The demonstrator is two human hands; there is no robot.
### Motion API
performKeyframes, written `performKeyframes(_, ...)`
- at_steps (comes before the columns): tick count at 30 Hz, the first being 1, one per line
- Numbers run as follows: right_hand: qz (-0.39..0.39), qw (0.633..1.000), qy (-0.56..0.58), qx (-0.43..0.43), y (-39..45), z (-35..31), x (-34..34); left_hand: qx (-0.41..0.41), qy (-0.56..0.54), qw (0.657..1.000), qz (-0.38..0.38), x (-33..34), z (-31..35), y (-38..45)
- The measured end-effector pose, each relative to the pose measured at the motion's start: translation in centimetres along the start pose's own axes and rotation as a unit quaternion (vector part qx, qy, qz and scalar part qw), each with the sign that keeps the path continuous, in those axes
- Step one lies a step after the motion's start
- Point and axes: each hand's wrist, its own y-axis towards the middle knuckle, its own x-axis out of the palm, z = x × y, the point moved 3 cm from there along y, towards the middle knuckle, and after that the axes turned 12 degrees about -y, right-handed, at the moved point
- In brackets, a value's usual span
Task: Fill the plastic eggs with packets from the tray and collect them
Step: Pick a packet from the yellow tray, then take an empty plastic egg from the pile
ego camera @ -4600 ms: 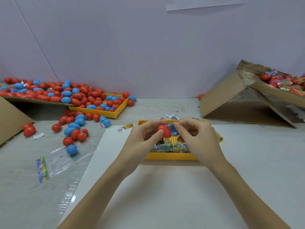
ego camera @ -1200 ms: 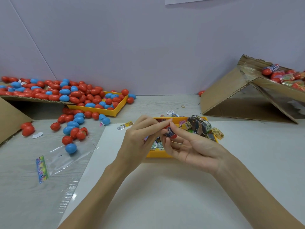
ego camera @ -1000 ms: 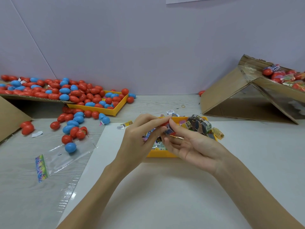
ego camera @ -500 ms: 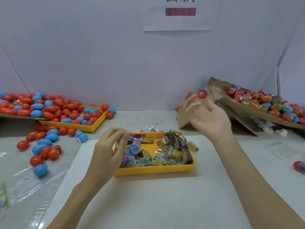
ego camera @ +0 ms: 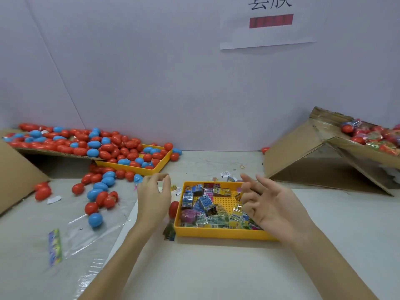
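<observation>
Holding nothing, my right hand (ego camera: 273, 205) hangs palm-up over the right part of the yellow packet tray (ego camera: 218, 232), its fingers loosely spread and empty. My left hand (ego camera: 154, 194) hovers just left of the tray, fingers loosely curled with thumb and forefinger apart, gripping nothing that I can see. A red egg (ego camera: 173, 209) lies between my left wrist and the tray's left wall, right beside the wall and partly hidden by my hand. A small dark packet (ego camera: 169, 231) sits on the white sheet (ego camera: 205, 271) at the tray's near-left corner.

Inside the tray lies a jumble of small printed packets (ego camera: 205, 204), blue, yellow, pink and green, with a bare patch of perforated floor near the middle. A few more packets lie scattered on the table just beyond the tray.

To my left, loose red and blue plastic eggs (ego camera: 99, 191) trail across the table, some near a clear plastic bag (ego camera: 86, 230). Behind them a second yellow tray (ego camera: 138, 168) and a cardboard flap (ego camera: 54, 152) are heaped with eggs. To my right, a tilted cardboard box (ego camera: 320, 161) holds wrapped eggs (ego camera: 376, 137) at its upper edge. A paper sign (ego camera: 268, 24) hangs on the wall behind.
</observation>
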Motion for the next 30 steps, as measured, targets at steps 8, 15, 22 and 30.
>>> performKeyframes(8,0.04,0.998,-0.045,-0.008,-0.3,0.8,1.1,-0.031,0.34,0.939,-0.042,-3.6,-5.1,13.5)
performKeyframes(15,0.052,0.995,-0.084,-0.027,-0.1,0.7,0.8,-0.083,0.369,0.919,-0.111,-3.7,-6.0,16.6)
performKeyframes(22,0.103,0.959,-0.25,-0.085,0.0,1.4,1.0,0.034,0.304,0.952,-0.021,-3.9,-4.9,14.3)
performKeyframes(30,0.127,0.581,-0.775,-0.215,0.0,2.1,1.0,0.062,0.006,0.996,-0.056,-3.0,0.5,7.0)
